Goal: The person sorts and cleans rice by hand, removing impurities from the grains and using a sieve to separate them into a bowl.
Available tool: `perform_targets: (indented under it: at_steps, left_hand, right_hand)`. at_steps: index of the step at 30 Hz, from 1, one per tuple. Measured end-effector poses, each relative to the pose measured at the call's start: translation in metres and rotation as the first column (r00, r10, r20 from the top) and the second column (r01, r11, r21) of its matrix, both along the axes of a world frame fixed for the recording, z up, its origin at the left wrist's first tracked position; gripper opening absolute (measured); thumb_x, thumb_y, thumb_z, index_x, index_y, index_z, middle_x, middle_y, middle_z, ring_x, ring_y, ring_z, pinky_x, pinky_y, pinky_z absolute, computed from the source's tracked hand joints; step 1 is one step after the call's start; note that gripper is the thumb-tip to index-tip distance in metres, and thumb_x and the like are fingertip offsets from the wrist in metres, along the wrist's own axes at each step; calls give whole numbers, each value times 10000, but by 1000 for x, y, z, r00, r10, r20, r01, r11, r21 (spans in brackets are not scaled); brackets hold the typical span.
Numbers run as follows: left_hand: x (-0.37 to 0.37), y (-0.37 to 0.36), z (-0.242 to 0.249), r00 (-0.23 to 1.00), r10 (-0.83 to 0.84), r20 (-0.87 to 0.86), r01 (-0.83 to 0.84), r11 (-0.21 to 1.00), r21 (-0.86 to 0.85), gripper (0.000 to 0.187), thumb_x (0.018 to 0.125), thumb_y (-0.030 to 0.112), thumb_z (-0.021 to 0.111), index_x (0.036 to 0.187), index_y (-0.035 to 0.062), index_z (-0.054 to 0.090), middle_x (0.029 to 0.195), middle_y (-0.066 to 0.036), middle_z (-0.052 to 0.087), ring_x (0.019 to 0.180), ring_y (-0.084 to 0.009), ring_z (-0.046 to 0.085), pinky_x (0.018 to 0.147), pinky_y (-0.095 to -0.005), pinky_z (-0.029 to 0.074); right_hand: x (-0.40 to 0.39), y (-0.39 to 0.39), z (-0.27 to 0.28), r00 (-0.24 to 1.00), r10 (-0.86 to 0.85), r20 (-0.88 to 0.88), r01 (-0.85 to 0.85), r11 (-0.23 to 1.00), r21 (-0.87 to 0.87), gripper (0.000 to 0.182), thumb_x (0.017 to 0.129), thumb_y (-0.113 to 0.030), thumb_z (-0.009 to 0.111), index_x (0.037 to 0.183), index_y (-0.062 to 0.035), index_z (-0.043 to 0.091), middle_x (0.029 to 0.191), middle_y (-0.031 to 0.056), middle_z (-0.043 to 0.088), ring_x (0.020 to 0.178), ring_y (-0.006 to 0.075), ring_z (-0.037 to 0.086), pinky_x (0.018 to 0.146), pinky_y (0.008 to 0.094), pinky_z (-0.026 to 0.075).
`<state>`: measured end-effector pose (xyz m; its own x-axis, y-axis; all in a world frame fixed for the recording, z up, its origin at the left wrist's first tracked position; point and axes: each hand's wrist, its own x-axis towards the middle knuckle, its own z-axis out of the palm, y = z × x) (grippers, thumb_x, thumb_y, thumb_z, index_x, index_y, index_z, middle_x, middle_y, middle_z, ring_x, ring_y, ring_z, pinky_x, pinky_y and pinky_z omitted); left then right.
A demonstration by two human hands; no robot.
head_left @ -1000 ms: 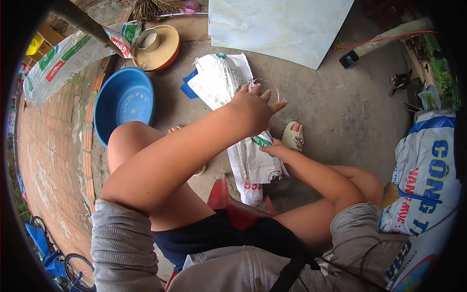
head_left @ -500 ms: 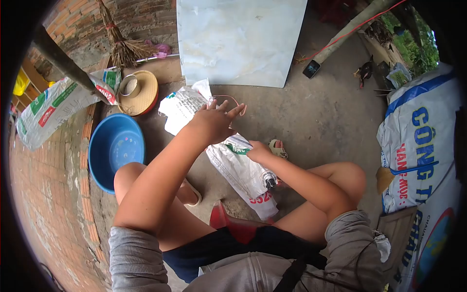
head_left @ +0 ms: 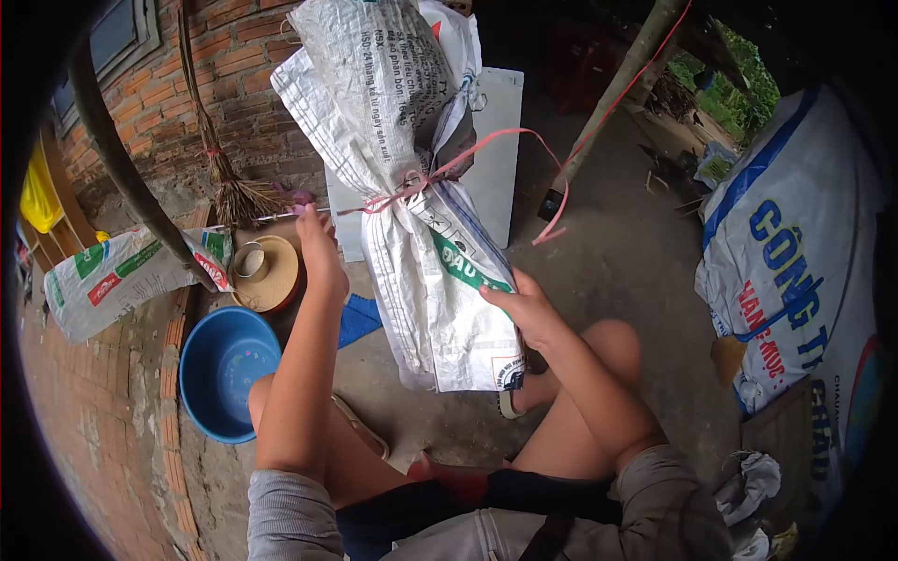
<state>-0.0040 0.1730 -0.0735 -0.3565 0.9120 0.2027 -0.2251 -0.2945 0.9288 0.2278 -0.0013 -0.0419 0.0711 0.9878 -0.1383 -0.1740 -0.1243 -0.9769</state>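
A white woven sack with printed text stands raised in front of me, cinched around its middle by a pink string whose loose end curves out to the right. My right hand is up at the left of the sack, near the string's left end; its fingers are raised, and what is between them, if anything, is too small to tell. My left hand grips the sack's right edge below the string, thumb on the front beside the green print.
On the left are a blue basin, a round tan lid with a metal ring, a broom and a leaning pole. Large printed sacks stand at right. Behind the raised sack is a pale board.
The sack has come up from low over the floor to upright before me, its string now in plain view. My right hand has moved left, off the sack; my left hand still holds it.
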Motion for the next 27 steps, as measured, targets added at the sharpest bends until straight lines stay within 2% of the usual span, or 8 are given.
perform_targets:
  at_steps: [1,2,4,11,13,15,21,27]
  left_hand:
    - [1,-2,-1,889,-350,295,409,896,-173,485,972,403,399,1309,55,410,1262,-102,510,1134,-216,513,968,-358,399]
    - [1,-6,2,590,-544,597,765,612,-198,511,970,421,390,1311,41,405,1248,-105,520,1108,-210,533,946,-341,417]
    - [10,-8,-12,599,-684,417,758,652,-20,549,961,481,364,1305,60,434,1231,-91,547,1085,-209,555,936,-360,433]
    - [-2,-68,47,728,-591,-347,505,805,-310,688,979,542,207,1394,19,376,1207,-131,545,911,-177,500,823,-280,404]
    - [-4,-64,24,658,-585,-473,540,805,-244,772,957,580,233,1406,-44,289,1413,-215,369,1311,-260,357,1072,-308,261]
    - [-11,-68,16,525,-671,-523,629,720,-293,799,954,555,299,1422,-81,175,1481,-219,243,1386,-289,227,1113,-320,184]
    - [-47,-101,-2,582,-759,-293,753,639,-159,841,918,559,437,1452,-22,146,1466,-140,276,1344,-218,267,1103,-348,189]
    - [-45,-190,-15,658,-724,207,749,657,-81,1123,591,672,725,1404,27,297,1340,-90,454,1241,-219,435,1062,-369,311]
  right_hand:
    - [-2,2,-2,998,15,-53,-14,1000,18,420,850,-70,638,1238,3,495,1142,63,581,1009,112,538,883,263,429]
    - [-2,6,-9,998,19,-56,-17,999,32,420,850,-70,638,1238,3,495,1142,63,581,1009,112,538,883,263,429]
    - [1,14,-16,991,82,109,-85,996,22,480,814,-113,694,1240,-18,495,1141,49,581,1020,120,538,896,268,424]
    - [18,42,0,994,-7,111,-12,985,175,667,729,-105,777,1300,-16,444,1200,90,561,1071,162,542,919,296,433]
    - [17,47,0,959,-44,279,-58,936,347,659,713,-113,786,1275,-15,458,1177,93,570,1053,166,547,913,290,428]
    - [5,48,-10,957,-67,282,-62,903,426,627,684,-122,801,1214,-19,482,1108,81,590,1003,161,555,894,283,422]
    - [-34,17,-6,954,101,282,-216,883,416,503,695,-147,808,1079,-33,503,971,32,575,903,105,523,820,254,420]
    - [-31,-5,10,821,366,438,-545,731,410,428,667,-209,820,948,-55,536,838,1,544,795,94,505,738,243,417]
